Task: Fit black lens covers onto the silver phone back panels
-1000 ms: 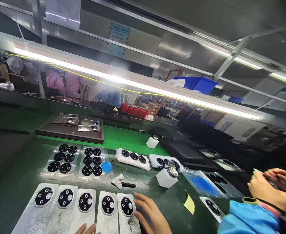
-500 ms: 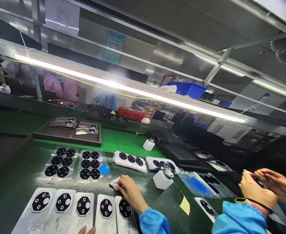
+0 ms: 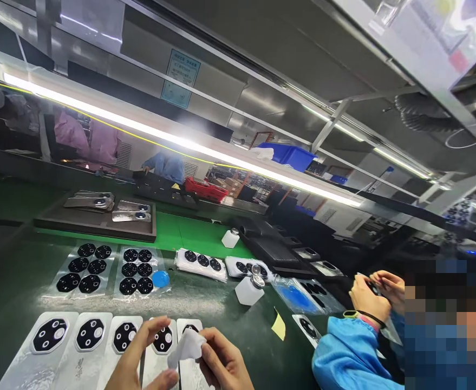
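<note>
My right hand [image 3: 226, 360] pinches a small white wiping cloth [image 3: 186, 346] by its right side, just above the front row of panels. My left hand [image 3: 134, 357] is open to the left of the cloth, thumb and forefinger spread apart; the thumb lies close to the cloth's lower edge. Below both hands is a row of several silvery panels [image 3: 69, 368], each with a black octagonal piece [image 3: 50, 332] with round holes. The hands and cloth partly hide the panels at the right end of the row.
Film sheets with black octagonal pieces [image 3: 78, 265] and a blue disc [image 3: 160, 279] lie behind. White pump bottles [image 3: 249, 291] stand mid-table, near a yellow paper slip [image 3: 279, 325]. A tray [image 3: 95, 226] is at the back left. A co-worker's hands [image 3: 370, 298] are at right.
My right hand has come back toward me from the middle of the table, bringing the cloth over the panels. My left hand has risen from the panels toward it. The view has shifted right.
</note>
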Available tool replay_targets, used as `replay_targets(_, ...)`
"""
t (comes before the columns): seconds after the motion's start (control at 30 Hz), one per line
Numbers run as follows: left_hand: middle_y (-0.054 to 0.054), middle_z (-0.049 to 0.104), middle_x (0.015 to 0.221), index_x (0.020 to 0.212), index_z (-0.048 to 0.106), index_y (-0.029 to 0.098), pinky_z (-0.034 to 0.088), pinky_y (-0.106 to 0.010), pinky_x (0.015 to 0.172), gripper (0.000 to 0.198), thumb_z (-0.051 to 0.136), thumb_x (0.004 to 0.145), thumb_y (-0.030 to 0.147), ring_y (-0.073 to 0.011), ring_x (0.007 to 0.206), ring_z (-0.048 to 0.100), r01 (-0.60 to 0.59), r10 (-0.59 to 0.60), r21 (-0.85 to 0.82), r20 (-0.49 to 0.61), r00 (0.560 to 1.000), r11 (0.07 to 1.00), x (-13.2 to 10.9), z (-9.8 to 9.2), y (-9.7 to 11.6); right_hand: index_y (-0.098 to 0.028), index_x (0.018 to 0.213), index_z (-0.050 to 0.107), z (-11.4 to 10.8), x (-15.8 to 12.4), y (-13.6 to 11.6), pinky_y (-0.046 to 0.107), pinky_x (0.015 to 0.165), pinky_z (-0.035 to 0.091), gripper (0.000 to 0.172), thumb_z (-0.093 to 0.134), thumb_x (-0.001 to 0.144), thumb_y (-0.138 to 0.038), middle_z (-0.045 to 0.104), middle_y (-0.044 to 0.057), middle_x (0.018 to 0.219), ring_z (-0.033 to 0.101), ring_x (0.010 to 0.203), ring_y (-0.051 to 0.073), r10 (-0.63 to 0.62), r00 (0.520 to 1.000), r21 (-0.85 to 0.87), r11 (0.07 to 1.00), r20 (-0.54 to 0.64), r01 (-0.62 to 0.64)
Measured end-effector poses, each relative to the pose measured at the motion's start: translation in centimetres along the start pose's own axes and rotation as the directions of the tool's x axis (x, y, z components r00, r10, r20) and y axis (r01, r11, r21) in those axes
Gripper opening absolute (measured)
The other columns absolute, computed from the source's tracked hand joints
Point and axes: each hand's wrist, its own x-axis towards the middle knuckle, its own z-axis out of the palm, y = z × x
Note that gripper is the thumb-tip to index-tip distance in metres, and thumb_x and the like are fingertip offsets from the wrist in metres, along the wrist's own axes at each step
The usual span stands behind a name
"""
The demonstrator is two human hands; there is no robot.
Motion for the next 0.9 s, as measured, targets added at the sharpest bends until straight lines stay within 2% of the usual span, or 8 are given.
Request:
replay_targets(0.1, -0.010, 0.063, 0.129, 0.137, 0.050, 0.026, 0.045, -0.044, 0.105, 0.067, 0.070, 0.080, 0.053, -0.0275, 0.123, 0.057, 0.110, -0.088, -0.197, 0.114, 0.990, 0.974, 1.0, 0.7, 1.1, -0.018, 0.083, 0.060, 1.1, -1.5, 0.6, 0.020, 0.044, 0.018, 0.047, 0.064, 0.082, -0.064, 0.040, -0.007, 0.057, 0.024, 0.044, 0.003, 0.044, 0.999, 0.086, 0.995, 0.000, -0.043)
replay_targets(0.2, -0.006, 0.066, 0.122, 0.128, 0.058, 0.026, 0.044, -0.042, 0.103, 0.055, 0.072, 0.078, 0.045, -0.0256, 0.114, 0.059, 0.202, -0.159, -0.216, 0.199, 0.967, 0.955, 1.2, 1.1, 2.0, -0.020, 0.089, 0.059, 1.9, -2.3, 1.3, 0.019, 0.043, 0.015, 0.045, 0.065, 0.081, -0.064, 0.042, -0.007, 0.057, 0.022, 0.043, 0.002, 0.098, 0.995, 0.136, 0.986, -0.011, -0.095)
replay_targets(0.33, -0.004, 0.070, 0.103, 0.106, 0.066, 0.021, 0.045, -0.035, 0.093, 0.028, 0.064, 0.085, 0.041, -0.0218, 0.098, 0.061, 0.252, -0.201, -0.197, 0.249, 0.948, 0.947, 1.1, 0.9, 3.2, -0.025, 0.111, 0.063, 2.7, -3.0, 2.4, 0.017, 0.042, 0.021, 0.052, 0.066, 0.078, -0.066, 0.052, -0.002, 0.072, 0.035, 0.048, 0.005, 0.076, 0.995, 0.170, 0.983, -0.069, -0.063)
replay_targets(0.43, -0.003, 0.067, 0.091, 0.104, 0.062, 0.019, 0.046, -0.031, 0.085, 0.029, 0.061, 0.087, 0.043, -0.0199, 0.089, 0.061, 0.250, -0.192, -0.199, 0.272, 0.943, 0.948, 1.0, 0.6, 3.2, -0.030, 0.122, 0.063, 2.9, -3.3, 3.1, 0.020, 0.050, 0.033, 0.060, 0.073, 0.073, -0.064, 0.054, -0.001, 0.078, 0.043, 0.056, 0.007, 0.000, 0.991, 0.115, 0.993, -0.137, 0.016)
replay_targets(0.5, -0.002, 0.064, 0.093, 0.115, 0.056, 0.019, 0.047, -0.029, 0.081, 0.040, 0.066, 0.082, 0.040, -0.0193, 0.088, 0.060, 0.234, -0.174, -0.197, 0.281, 0.944, 0.952, 0.9, 0.7, 2.7, -0.031, 0.118, 0.068, 2.8, -3.4, 3.4, 0.021, 0.052, 0.033, 0.053, 0.074, 0.074, -0.059, 0.052, -0.003, 0.070, 0.040, 0.054, 0.007, -0.010, 0.987, 0.059, 0.998, -0.161, 0.019)
replay_targets(0.63, 0.001, 0.057, 0.098, 0.137, 0.040, 0.026, 0.048, -0.024, 0.075, 0.066, 0.066, 0.077, 0.023, -0.0152, 0.081, 0.058, 0.111, -0.093, -0.065, 0.237, 0.967, 0.992, 0.2, 0.9, 1.8, -0.026, 0.112, 0.072, 2.7, -3.7, 3.5, 0.021, 0.045, 0.021, 0.047, 0.070, 0.078, -0.060, 0.044, -0.005, 0.056, 0.025, 0.047, 0.005, 0.080, 0.985, 0.069, 0.995, -0.156, -0.070)
replay_targets(0.8, 0.002, 0.057, 0.094, 0.137, 0.041, 0.031, 0.047, -0.021, 0.072, 0.063, 0.050, 0.079, 0.007, -0.0135, 0.079, 0.057, -0.048, 0.041, 0.048, 0.125, 0.991, 0.998, 0.0, 0.4, 2.0, -0.022, 0.108, 0.073, 3.0, -3.7, 3.0, 0.020, 0.044, 0.011, 0.048, 0.073, 0.075, -0.058, 0.048, -0.004, 0.058, 0.020, 0.044, 0.002, 0.135, 0.970, 0.137, 0.985, -0.200, -0.109)
replay_targets(0.9, 0.000, 0.057, 0.095, 0.118, 0.057, 0.030, 0.045, -0.021, 0.068, 0.043, 0.048, 0.082, 0.008, -0.0153, 0.082, 0.056, -0.063, 0.051, 0.082, 0.137, 0.989, 0.995, 0.3, -0.3, 2.9, -0.019, 0.105, 0.073, 3.1, -3.7, 2.8, 0.021, 0.044, 0.010, 0.049, 0.073, 0.076, -0.057, 0.049, -0.004, 0.058, 0.019, 0.042, 0.001, 0.155, 0.968, 0.159, 0.979, -0.199, -0.124)
